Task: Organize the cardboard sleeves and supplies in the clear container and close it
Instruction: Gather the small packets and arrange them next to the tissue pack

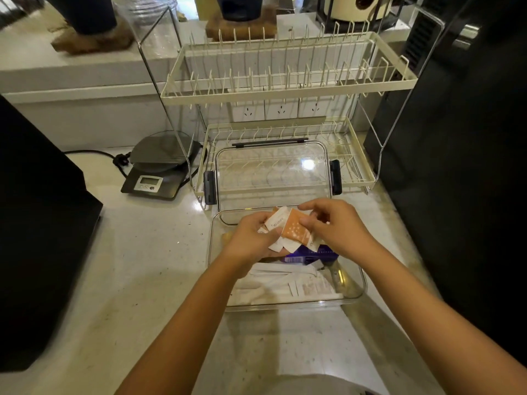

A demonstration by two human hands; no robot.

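Observation:
The clear container (355, 292) stands open on the counter in front of me. Its clear lid (273, 169), with dark side clips, leans on the lower tier of the dish rack behind it. Above the container, my left hand (251, 238) grips a bunch of small white and orange packets (293, 230). My right hand (333, 226) pinches the orange packet at its right edge. Inside the container lie white paper-wrapped items (282, 283) and a purple packet (310, 255).
A cream two-tier wire dish rack (285, 92) stands at the back. A kitchen scale (159, 169) with a black cord sits to its left. Dark appliances flank the counter at the left (37, 238) and right (462, 166).

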